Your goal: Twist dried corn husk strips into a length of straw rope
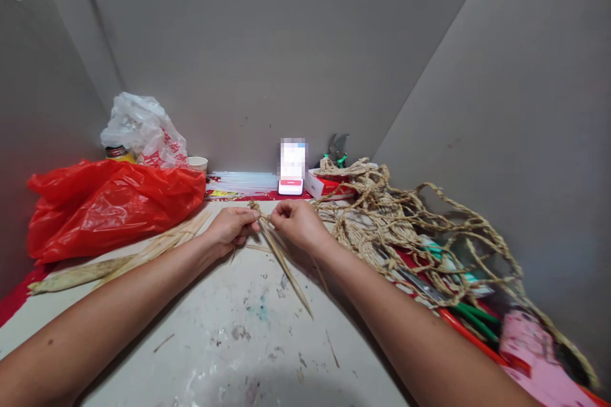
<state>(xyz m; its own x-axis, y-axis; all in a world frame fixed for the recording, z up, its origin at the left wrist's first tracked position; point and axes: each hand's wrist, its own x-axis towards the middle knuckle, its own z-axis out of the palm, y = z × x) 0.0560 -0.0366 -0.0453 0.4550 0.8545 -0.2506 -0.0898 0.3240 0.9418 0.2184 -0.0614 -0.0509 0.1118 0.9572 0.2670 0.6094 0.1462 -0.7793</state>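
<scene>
My left hand [233, 227] pinches a small bundle of dried, straw-coloured leaf strips [285, 267] just below its knotted end. Close beside it, my right hand [300, 224] is closed on the same bundle, thumb and fingertips pressed together near the knot. One long strip tapers from the hands down toward the table, with a thinner strand to its right. More pale dried leaf strips [165, 243] lie behind my left forearm. A large tangle of braided straw rope [367, 222] is heaped right of my right hand. My fingers partly cover the knot.
A red plastic bag [119, 203] and a white plastic bag [143, 124] sit at the left. A lit phone [291, 168] stands at the back, near pruning shears [337, 147] and a paper cup [197, 163]. Green-handled scissors [472, 315] lie right. Scraps dot the stained white tabletop [229, 356].
</scene>
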